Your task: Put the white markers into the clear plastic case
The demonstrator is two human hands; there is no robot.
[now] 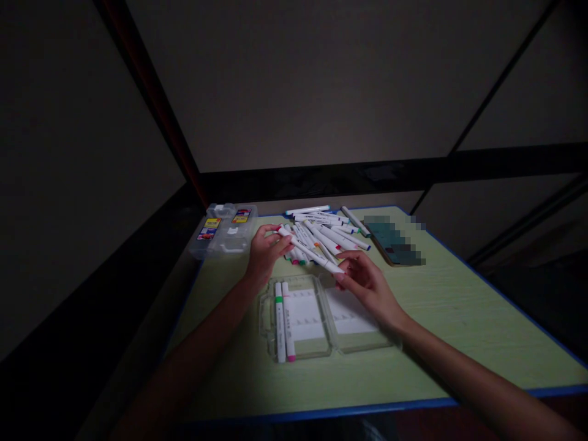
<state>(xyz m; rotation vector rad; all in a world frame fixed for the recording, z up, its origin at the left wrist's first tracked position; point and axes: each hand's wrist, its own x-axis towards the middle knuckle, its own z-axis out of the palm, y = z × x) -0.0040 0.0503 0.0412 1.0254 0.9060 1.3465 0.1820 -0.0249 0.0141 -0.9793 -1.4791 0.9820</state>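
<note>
A white marker [312, 253] with a red end is held slantwise between my two hands. My left hand [266, 250] pinches it near the red end, and my right hand [367, 283] grips the other end between thumb and fingers. Just below lies an open clear plastic case [328, 331] with white paper showing in it. Two white markers rest side by side in its left half: one with a green band [278, 324], one with a pink end [288, 327]. Behind my hands is a loose pile of white markers [328, 229] with coloured ends.
Two closed-looking clear cases [234, 236] with colourful labels sit at the table's back left. A phone-like flat item [390, 242], partly pixelated, lies right of the pile. The pale green table [459, 318] has a blue edge, and a wall panel [298, 92] rises behind it.
</note>
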